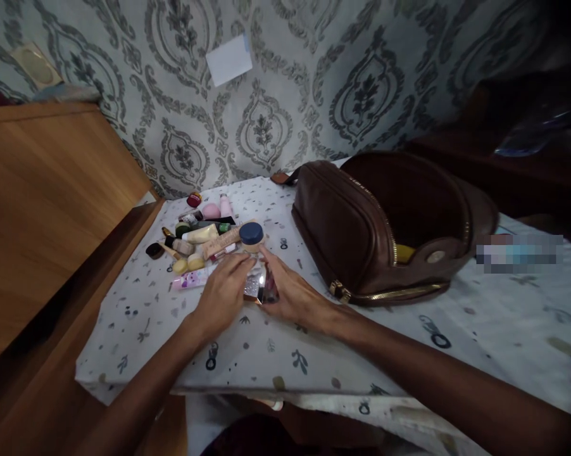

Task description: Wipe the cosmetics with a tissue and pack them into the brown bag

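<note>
Between my two hands is a small shiny case with a glittery silver face and a gold edge, low over the patterned cloth. My left hand closes on its left side, fingers across the top. From the right, my right hand grips the other side, thumb and fingers bent around it. Just beyond the fingertips stands a jar with a dark blue lid. A beige tube, a cream tube and a purple-and-white tube lie left of it among several other cosmetics.
An unzipped brown leather bag takes up the right of the cloth-covered table; something yellow shows inside. A pink sponge and a round black item lie farther left. A wooden cabinet borders the left side, a patterned wall the back.
</note>
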